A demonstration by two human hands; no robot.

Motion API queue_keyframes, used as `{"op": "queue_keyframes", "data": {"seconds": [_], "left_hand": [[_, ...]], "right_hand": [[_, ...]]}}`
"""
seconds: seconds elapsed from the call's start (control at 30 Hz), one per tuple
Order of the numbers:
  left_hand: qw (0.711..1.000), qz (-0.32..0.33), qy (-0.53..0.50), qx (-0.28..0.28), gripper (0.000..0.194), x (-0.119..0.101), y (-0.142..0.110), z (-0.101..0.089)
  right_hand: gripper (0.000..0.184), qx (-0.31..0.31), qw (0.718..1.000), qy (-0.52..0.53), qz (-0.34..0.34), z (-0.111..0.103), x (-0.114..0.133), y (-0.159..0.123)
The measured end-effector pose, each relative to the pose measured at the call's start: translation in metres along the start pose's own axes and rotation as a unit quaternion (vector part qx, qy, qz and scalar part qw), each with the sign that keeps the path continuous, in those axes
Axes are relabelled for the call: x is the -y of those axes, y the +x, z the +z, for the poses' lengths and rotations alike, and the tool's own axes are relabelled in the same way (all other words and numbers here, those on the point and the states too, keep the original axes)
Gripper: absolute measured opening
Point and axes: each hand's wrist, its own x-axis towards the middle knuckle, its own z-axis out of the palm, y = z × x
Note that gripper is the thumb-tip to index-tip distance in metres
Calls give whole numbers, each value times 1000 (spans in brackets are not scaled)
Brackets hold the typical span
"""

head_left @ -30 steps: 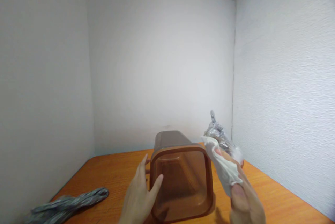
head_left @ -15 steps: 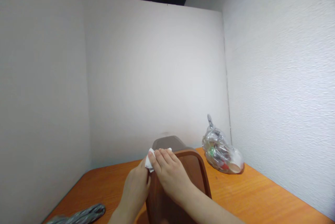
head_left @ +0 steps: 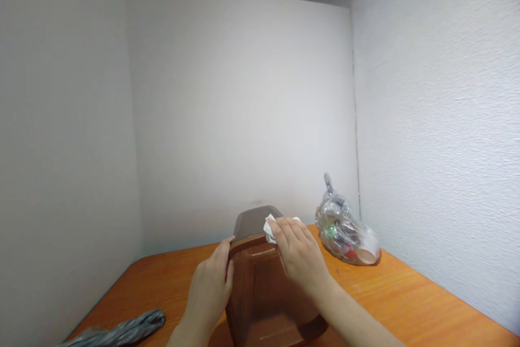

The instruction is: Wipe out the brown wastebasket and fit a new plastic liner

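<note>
A brown plastic bin (head_left: 264, 293) lies tilted on the table in front of me, its rimmed opening turned towards me and its greyish-brown outside showing behind the rim. My left hand (head_left: 211, 282) is closed around the left side of the rim, thumb on the near side. My right hand (head_left: 300, 252) presses a crumpled white tissue (head_left: 270, 229) against the upper rim, right of the middle. Fingers cover most of the tissue; only its edges show. The right forearm crosses in front of the bin's right side.
A knotted clear plastic bag (head_left: 343, 230) with mixed rubbish, including a paper cup, stands at the back right of the orange wooden table (head_left: 414, 293). A folded grey plastic bag (head_left: 130, 329) lies at the front left. White walls (head_left: 244, 103) enclose the table's back and sides.
My right hand has slid the tissue rightwards along the rim, away from the upper left corner. My left hand stays at the left rim. More of the bin's inside shows now.
</note>
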Motion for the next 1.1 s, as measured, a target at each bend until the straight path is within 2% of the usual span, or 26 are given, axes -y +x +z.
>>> {"op": "queue_keyframes", "data": {"seconds": [0.2,0.3,0.4,0.5,0.63,0.7,0.8,0.9,1.0,1.07,1.1], "left_hand": [[1000,-10,0,-20,43,3,-2,4],[998,-40,-10,-37,41,13,-9,5],[996,-74,-33,-47,38,23,-16,4],[992,-105,-57,-52,36,27,-22,0],[986,-132,-89,-55,33,20,-26,-7],[981,-154,-110,-51,31,16,-28,-9],[975,-173,-135,-37,26,12,-37,-3],[971,-154,-182,20,19,10,-50,11],[968,-130,-211,35,48,4,-55,24],[976,-109,-188,-3,67,-3,-49,22],[981,-94,-171,-21,71,-8,-43,18]], "right_hand": [[42,-33,987,68,141,7,-17,-27],[41,-14,971,81,224,23,-14,-54],[49,12,963,75,258,40,-6,-88],[54,68,949,107,288,47,2,-120],[56,192,903,167,346,42,2,-138],[52,204,902,180,335,33,-4,-131],[38,169,940,125,267,17,-22,-102],[27,133,970,50,196,1,-39,-66],[28,129,983,14,128,-10,-46,-36],[38,132,988,-9,80,-14,-44,-20],[42,133,989,-18,57,-15,-43,-14]]}}
